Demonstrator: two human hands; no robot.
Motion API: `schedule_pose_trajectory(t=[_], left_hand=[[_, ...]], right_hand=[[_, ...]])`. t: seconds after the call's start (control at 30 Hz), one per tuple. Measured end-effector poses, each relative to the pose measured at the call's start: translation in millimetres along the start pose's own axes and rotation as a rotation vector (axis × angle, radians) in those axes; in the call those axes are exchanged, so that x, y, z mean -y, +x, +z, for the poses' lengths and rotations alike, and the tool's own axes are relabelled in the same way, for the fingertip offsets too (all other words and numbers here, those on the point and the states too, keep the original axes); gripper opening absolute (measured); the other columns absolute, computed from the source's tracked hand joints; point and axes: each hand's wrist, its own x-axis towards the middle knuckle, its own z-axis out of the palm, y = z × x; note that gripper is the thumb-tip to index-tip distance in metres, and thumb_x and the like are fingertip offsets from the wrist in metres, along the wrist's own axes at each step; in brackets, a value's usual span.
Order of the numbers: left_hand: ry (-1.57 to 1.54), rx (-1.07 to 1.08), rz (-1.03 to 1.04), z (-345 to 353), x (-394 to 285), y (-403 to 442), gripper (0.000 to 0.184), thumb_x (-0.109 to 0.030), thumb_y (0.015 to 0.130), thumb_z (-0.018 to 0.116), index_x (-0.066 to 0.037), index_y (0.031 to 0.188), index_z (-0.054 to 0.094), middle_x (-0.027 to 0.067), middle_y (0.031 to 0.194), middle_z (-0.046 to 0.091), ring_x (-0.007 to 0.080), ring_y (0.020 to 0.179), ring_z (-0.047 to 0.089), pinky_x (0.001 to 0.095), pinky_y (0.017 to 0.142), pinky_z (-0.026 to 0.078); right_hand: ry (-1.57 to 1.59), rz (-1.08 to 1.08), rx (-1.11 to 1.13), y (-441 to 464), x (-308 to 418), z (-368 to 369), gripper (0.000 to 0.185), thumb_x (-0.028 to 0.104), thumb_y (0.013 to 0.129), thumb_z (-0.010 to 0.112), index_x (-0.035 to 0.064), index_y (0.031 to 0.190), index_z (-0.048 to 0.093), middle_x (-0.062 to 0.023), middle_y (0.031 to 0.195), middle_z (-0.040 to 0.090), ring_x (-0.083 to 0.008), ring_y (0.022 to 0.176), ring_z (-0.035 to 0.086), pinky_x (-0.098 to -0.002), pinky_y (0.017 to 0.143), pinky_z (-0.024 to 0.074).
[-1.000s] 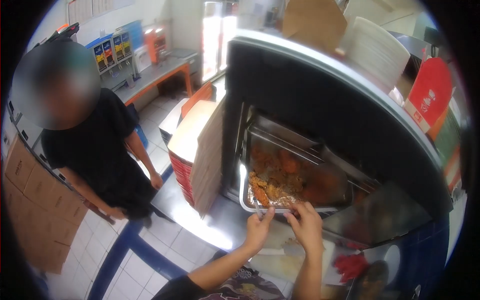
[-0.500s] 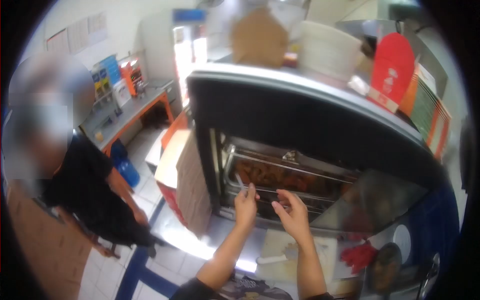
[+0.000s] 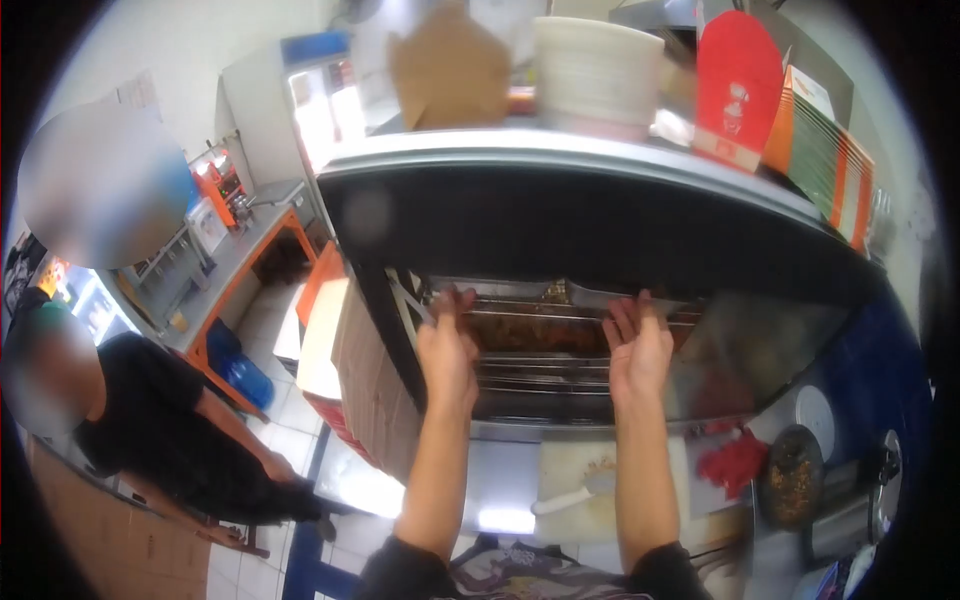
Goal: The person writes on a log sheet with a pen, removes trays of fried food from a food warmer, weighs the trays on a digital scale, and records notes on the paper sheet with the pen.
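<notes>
A dark-framed food warmer cabinet point(image 3: 500, 222) stands in front of me, with metal rack bars point(image 3: 550, 362) and browned food point(image 3: 535, 332) inside. At the left end of the bars is my left hand point(image 3: 447, 358), its fingers curled; a thin light strip point(image 3: 408, 300) lies beside it, and whether the hand grips the strip or a bar is unclear. Over the right part of the rack, my right hand point(image 3: 640, 350) has its palm toward me and fingers apart, close to the upper bar. Below the opening lies a cutting board point(image 3: 570, 465) with a white-handled knife point(image 3: 562, 503).
To the right are a red cloth-like item point(image 3: 732, 465) and a dark pan point(image 3: 795, 478). A white tub point(image 3: 598, 75) and a red carton point(image 3: 738, 85) stand on the cabinet. Cardboard boxes point(image 3: 355, 370) flank it on the left, where a person in black point(image 3: 165, 430) stands.
My hands have spread apart, the left one toward the rack's left end and the right one rightward and upward. The view has shifted, and the other person appears lower in it.
</notes>
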Motion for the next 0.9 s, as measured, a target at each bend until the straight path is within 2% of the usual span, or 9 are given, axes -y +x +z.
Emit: schedule_pose_trajectory(t=[0.03, 0.13, 0.23, 0.3, 0.47, 0.53, 0.73, 0.83, 0.9], left_hand=[[-0.005, 0.015, 0.001, 1, -2, 4, 0.035, -0.032, 0.103, 0.055, -0.002, 0.12, 0.058, 0.0112, 0.111, 0.07, 0.0014, 0.045, 0.03, 0.0189, 0.042, 0.025], [-0.02, 0.008, 0.005, 2, -6, 13, 0.036, -0.032, 0.102, 0.058, -0.001, 0.122, 0.056, 0.0118, 0.111, 0.07, 0.0017, 0.045, 0.031, 0.0193, 0.042, 0.025], [-0.026, -0.007, -0.01, -1, -5, 19, 0.035, -0.031, 0.101, 0.06, -0.001, 0.119, 0.056, 0.0109, 0.106, 0.07, 0.0026, 0.045, 0.033, 0.0199, 0.042, 0.026], [-0.037, -0.005, 0.032, -3, 1, 26, 0.027, -0.028, 0.102, 0.058, -0.002, 0.111, 0.06, 0.0095, 0.099, 0.07, 0.0048, 0.049, 0.041, 0.0219, 0.043, 0.029], [-0.074, 0.034, 0.059, -5, 9, 35, 0.019, -0.024, 0.102, 0.059, -0.005, 0.103, 0.058, 0.0067, 0.093, 0.069, 0.0039, 0.048, 0.04, 0.022, 0.042, 0.027], [-0.1, 0.045, 0.043, -2, 9, 31, 0.017, -0.023, 0.101, 0.06, -0.006, 0.101, 0.058, 0.0061, 0.092, 0.069, 0.0036, 0.048, 0.04, 0.022, 0.041, 0.027], [-0.086, 0.053, 0.04, -7, 6, 32, 0.019, -0.025, 0.101, 0.061, -0.007, 0.102, 0.056, 0.0053, 0.091, 0.069, 0.0028, 0.048, 0.039, 0.0214, 0.042, 0.027], [-0.069, 0.084, 0.042, -11, 4, 33, 0.02, -0.026, 0.101, 0.062, -0.007, 0.101, 0.056, 0.0056, 0.091, 0.069, 0.0023, 0.05, 0.04, 0.0209, 0.043, 0.027], [-0.091, 0.081, 0.035, -9, 3, 33, 0.019, -0.026, 0.101, 0.062, -0.008, 0.101, 0.055, 0.0059, 0.091, 0.07, 0.002, 0.048, 0.038, 0.0208, 0.042, 0.026]], right_hand=[[-0.018, -0.057, -0.027, -1, 1, 5, 0.015, 0.022, 0.1, 0.062, 0.01, 0.103, 0.054, -0.0064, 0.099, 0.066, -0.0209, 0.095, 0.068, -0.0338, 0.083, 0.053], [-0.033, -0.211, 0.039, -13, 10, 16, 0.015, 0.021, 0.1, 0.062, 0.0094, 0.102, 0.052, -0.0076, 0.097, 0.066, -0.0207, 0.094, 0.067, -0.0333, 0.083, 0.0537], [0.021, -0.221, 0.015, -14, 4, 17, 0.012, 0.018, 0.101, 0.06, 0.0093, 0.101, 0.051, -0.0083, 0.097, 0.064, -0.0203, 0.092, 0.067, -0.0332, 0.084, 0.0541], [0.006, -0.252, -0.002, -13, 2, 18, 0.009, 0.016, 0.102, 0.057, 0.0093, 0.102, 0.05, -0.0087, 0.098, 0.064, -0.0204, 0.092, 0.067, -0.0335, 0.084, 0.0541], [0.041, -0.362, 0.013, -1, -6, 30, 0.003, 0.012, 0.103, 0.05, 0.0103, 0.105, 0.049, -0.0085, 0.101, 0.062, -0.0206, 0.092, 0.066, -0.0352, 0.086, 0.0537], [0.178, -0.418, 0.069, 2, -15, 29, 0.003, 0.012, 0.103, 0.048, 0.011, 0.106, 0.047, -0.0073, 0.101, 0.061, -0.0205, 0.093, 0.064, -0.0364, 0.088, 0.053], [0.266, -0.446, 0.062, -12, -35, 48, 0.008, 0.017, 0.103, 0.054, 0.0109, 0.1, 0.049, -0.0058, 0.097, 0.061, -0.0177, 0.09, 0.063, -0.0348, 0.088, 0.0521], [0.133, -0.514, 0.048, -32, -32, 56, 0.016, 0.021, 0.102, 0.057, 0.0095, 0.096, 0.048, -0.0057, 0.089, 0.062, -0.0155, 0.085, 0.062, -0.0321, 0.084, 0.0524], [0.122, -0.491, 0.021, -48, -30, 52, 0.016, 0.022, 0.102, 0.057, 0.0092, 0.097, 0.048, -0.0063, 0.091, 0.062, -0.0152, 0.084, 0.062, -0.0319, 0.082, 0.0525]])
